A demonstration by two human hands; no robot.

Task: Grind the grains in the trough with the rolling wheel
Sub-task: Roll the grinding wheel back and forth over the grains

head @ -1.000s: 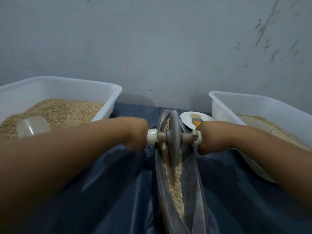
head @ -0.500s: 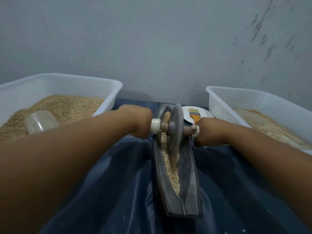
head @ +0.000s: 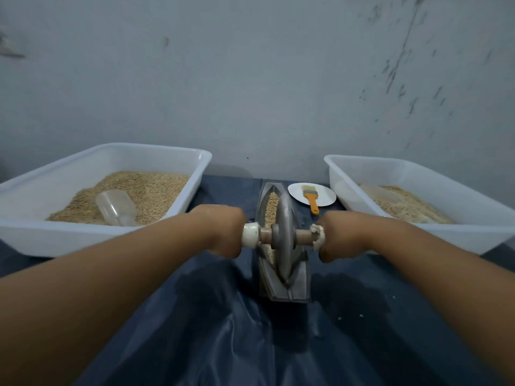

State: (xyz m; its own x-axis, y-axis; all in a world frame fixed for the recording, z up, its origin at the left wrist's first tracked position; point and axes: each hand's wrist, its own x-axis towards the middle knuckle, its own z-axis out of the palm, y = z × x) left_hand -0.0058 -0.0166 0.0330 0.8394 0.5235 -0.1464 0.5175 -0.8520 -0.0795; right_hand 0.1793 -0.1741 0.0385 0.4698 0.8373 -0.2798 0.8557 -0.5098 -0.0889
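Observation:
A boat-shaped metal trough [head: 298,282] lies lengthwise on the dark blue sheet in the middle. Tan grains [head: 271,207] fill its far half. A grey metal rolling wheel [head: 284,240] stands upright in the trough, on a wooden axle with white end caps. My left hand [head: 223,229] grips the left end of the axle. My right hand [head: 337,235] grips the right end. The wheel sits over the near half of the trough and hides the grains under it.
A white tub [head: 195,160] of grain with a clear plastic scoop [head: 117,207] stands at the left. A second white tub [head: 334,162] of grain stands at the right. Behind the trough a white plate [head: 298,190] holds an orange-handled brush [head: 312,197]. A grey wall [head: 250,79] rises close behind.
Both hands have drawn the wheel back along the trough toward its near end. The camera has pulled back, so the whole trough and both tubs show.

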